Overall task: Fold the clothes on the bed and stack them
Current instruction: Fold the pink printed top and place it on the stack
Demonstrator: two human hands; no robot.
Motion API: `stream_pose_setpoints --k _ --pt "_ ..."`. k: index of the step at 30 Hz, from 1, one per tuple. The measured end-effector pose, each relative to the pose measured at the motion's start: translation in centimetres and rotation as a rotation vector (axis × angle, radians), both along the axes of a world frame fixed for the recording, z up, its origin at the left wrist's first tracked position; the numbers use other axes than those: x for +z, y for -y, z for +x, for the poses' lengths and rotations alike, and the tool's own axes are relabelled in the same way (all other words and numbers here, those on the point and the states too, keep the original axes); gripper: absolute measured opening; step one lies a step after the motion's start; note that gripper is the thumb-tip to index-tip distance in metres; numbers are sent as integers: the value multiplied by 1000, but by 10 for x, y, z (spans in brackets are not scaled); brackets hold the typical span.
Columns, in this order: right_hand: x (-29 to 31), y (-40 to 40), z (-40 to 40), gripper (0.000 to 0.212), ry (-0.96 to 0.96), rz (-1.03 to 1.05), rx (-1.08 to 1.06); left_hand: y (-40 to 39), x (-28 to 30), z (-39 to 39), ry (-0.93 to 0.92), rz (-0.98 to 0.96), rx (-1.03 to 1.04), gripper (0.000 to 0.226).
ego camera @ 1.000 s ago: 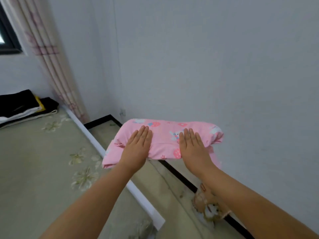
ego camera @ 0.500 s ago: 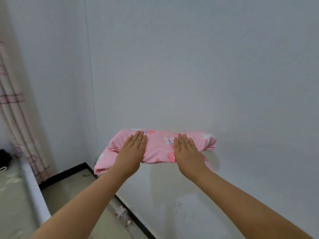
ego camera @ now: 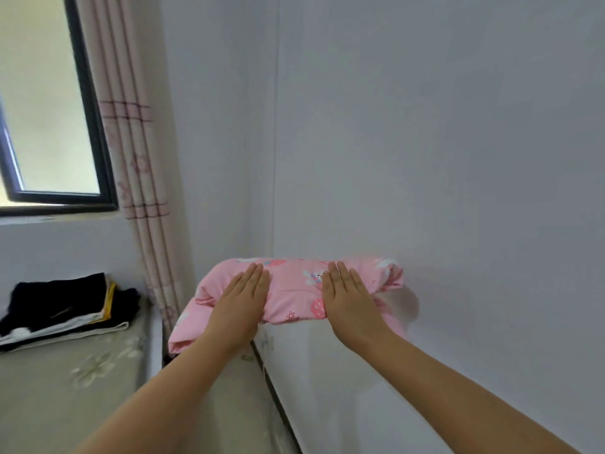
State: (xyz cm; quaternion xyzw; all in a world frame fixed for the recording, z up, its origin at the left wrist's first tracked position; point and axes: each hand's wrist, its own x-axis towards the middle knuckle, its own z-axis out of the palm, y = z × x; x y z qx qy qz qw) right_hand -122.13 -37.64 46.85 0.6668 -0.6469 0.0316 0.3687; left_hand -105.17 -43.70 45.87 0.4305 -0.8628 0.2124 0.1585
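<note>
A folded pink garment [ego camera: 294,299], printed with strawberries and small rabbit figures, is held up in the air in front of the white wall [ego camera: 425,158], above the gap between the bed and the wall. It lies under the backs of both hands. The left hand [ego camera: 239,306] lies on its left half, the right hand [ego camera: 347,303] on its right half, with a strip of pink cloth showing between them. On each hand the four fingers are straight and pressed together, flat on top of the cloth; the thumbs are hidden, so whether they grip from below cannot be told. A loose end hangs down at the lower left. On the bed [ego camera: 65,388], near its far edge under the window [ego camera: 49,109], sits a stack of folded clothes [ego camera: 65,309], well apart from the hands, beside the curtain [ego camera: 137,158].
</note>
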Motion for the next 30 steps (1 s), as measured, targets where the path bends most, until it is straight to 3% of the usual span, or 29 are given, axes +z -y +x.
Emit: stream_pose_setpoints --k 2,5,9,18,21,24,30 --pt "-2 45 6 51 30 9 35 30 1 12 1 -16 66 85" --pt "-11 115 14 55 59 241 202 79 -8 34 36 49 204 78" --pt "-16 207 44 57 91 219 409 142 -17 73 27 83 395 70" --pt "-61 371 207 55 117 340 845 225 -48 220 17 199 764 70" --pt "-75 417 277 58 81 412 850 263 -62 282 18 224 820 71" --pt "-86 463 344 68 117 340 909 307 -77 345 -11 263 852 69" --pt "-122 541 433 66 45 394 953 378 -111 429 0 411 918 67"
